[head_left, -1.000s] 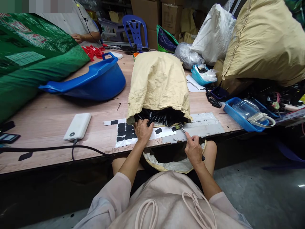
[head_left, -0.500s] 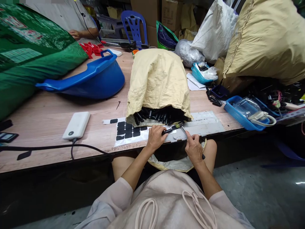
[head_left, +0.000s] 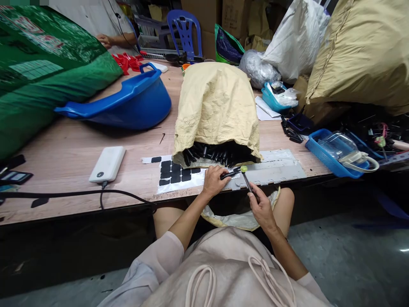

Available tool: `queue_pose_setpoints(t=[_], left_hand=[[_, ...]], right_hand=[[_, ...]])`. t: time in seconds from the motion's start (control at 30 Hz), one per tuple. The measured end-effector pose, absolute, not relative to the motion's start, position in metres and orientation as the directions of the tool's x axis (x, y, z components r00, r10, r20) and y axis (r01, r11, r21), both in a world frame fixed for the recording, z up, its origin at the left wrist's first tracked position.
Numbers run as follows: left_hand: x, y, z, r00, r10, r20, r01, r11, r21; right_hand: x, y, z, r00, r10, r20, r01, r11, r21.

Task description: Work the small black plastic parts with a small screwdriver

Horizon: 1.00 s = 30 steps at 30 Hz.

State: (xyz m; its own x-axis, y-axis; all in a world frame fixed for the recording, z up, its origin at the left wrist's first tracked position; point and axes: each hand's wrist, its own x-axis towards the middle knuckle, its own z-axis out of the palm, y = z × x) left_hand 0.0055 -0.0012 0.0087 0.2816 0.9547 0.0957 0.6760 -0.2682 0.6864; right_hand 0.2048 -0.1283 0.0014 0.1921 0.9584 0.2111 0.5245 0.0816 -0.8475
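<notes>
My left hand (head_left: 213, 181) rests at the table's front edge, fingers closed round a slim black plastic piece (head_left: 231, 173) that points right. In my right hand (head_left: 262, 207) is a small hammer (head_left: 247, 181) with a dark shaft and a yellow-green head. Its head is close to the tip of the black piece; whether they touch I cannot tell. Just behind my hands lies a beige woven sack (head_left: 217, 98), its mouth towards me, filled with similar black pieces (head_left: 220, 154). Under the work runs a flat grey strip (head_left: 279, 171).
Left of my hands is a sheet of black square stickers (head_left: 175, 174), then a white power bank (head_left: 108, 164) with a cable. A blue basin (head_left: 128, 106) and a green sack (head_left: 47, 85) stand further left. A blue tray (head_left: 338, 164) sits right. Another person's hand (head_left: 105, 41) shows behind.
The hammer's head has tilted up, and its shaft stands out more clearly. My right hand has turned slightly. My left hand keeps its hold on the black piece. The whole view shifted a little.
</notes>
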Motion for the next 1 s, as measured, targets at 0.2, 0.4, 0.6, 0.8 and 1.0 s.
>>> queue_pose_setpoints(t=[0.2,0.4,0.6,0.8,1.0], left_hand=[[0.006,-0.001,0.011,0.289,0.953,0.087,0.664,-0.266,0.699],[0.006,-0.001,0.009,0.289,0.953,0.097,0.665,-0.272,0.696],[0.006,-0.002,0.008,0.291,0.952,0.098,0.676,-0.277,0.683],[0.007,-0.001,0.004,0.283,0.950,0.133,0.657,-0.292,0.695],[0.008,-0.002,0.005,0.274,0.952,0.139,0.675,-0.293,0.677]], right_hand=[[0.194,-0.129,0.012,0.120,0.941,0.317,0.614,0.181,-0.768],[0.190,-0.130,0.008,0.141,0.947,0.289,0.630,0.140,-0.764],[0.180,-0.132,0.016,0.069,0.954,0.292,0.610,0.191,-0.769],[0.182,-0.130,0.009,0.132,0.966,0.222,0.609,0.098,-0.787],[0.211,-0.120,0.008,0.309,0.907,0.286,0.768,-0.060,-0.638]])
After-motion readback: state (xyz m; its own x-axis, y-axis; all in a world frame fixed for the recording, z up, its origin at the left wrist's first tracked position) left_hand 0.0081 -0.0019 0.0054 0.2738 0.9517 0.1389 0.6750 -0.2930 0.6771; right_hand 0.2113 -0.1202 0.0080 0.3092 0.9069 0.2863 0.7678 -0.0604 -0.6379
